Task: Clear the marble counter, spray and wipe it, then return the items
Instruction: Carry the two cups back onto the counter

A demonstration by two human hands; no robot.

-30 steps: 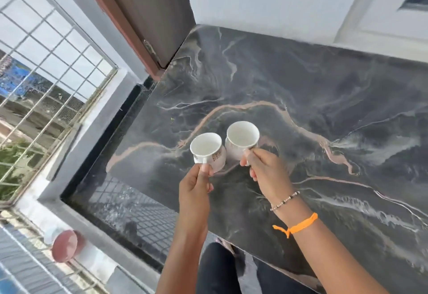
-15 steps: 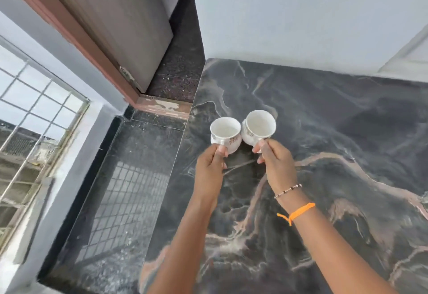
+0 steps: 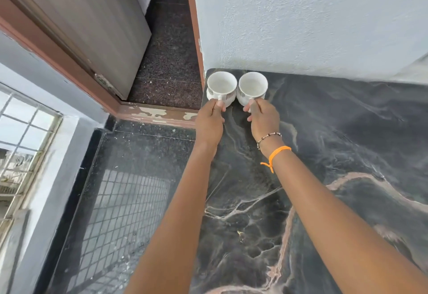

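Through the head camera I saw both forearms bare, with no sleeves in view. The right wrist wore a thin beaded bracelet point(image 3: 268, 136) and, just nearer me, an orange thread band point(image 3: 278, 152) with knotted loose ends.

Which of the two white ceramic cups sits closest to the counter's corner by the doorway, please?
The white ceramic cup gripped by the left hand; the other cup, in the right hand, sits further along the wall.

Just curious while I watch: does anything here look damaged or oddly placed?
Paint is flaking off the brown door threshold. The left white ceramic cup sits right at the dark marble counter corner edge.
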